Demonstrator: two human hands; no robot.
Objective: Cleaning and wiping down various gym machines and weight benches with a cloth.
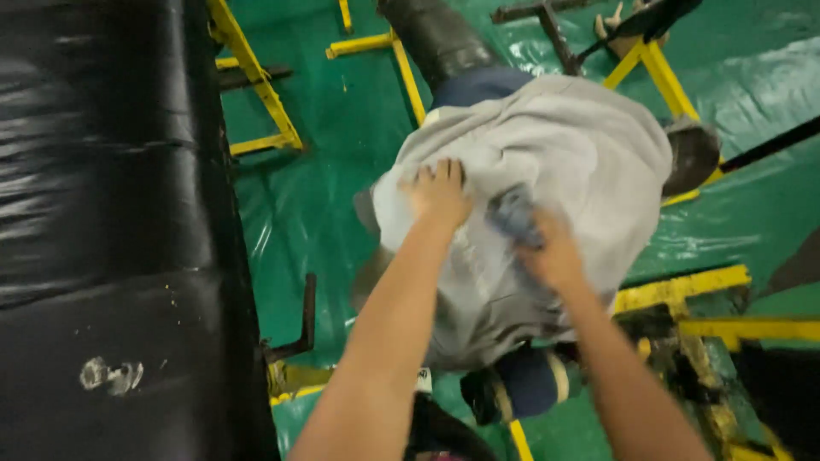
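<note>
A pale grey cloth (555, 145) is draped over a rounded dark form in the middle of the view. My left hand (438, 193) lies flat on the cloth's left side, fingers spread and pressing down. My right hand (551, 252) is closed around a small crumpled blue-grey rag (512, 213), held against the cloth near its middle. A dark blue part with a pale band (525, 384) pokes out under the cloth's lower edge.
A large glossy black padded surface (111, 239) fills the left side. Green plastic sheeting (316, 188) covers the floor. Yellow metal frame bars (256, 85) stand at the top left, and more yellow bars (683, 290) at the right. A dark cylinder (436, 34) extends to the top.
</note>
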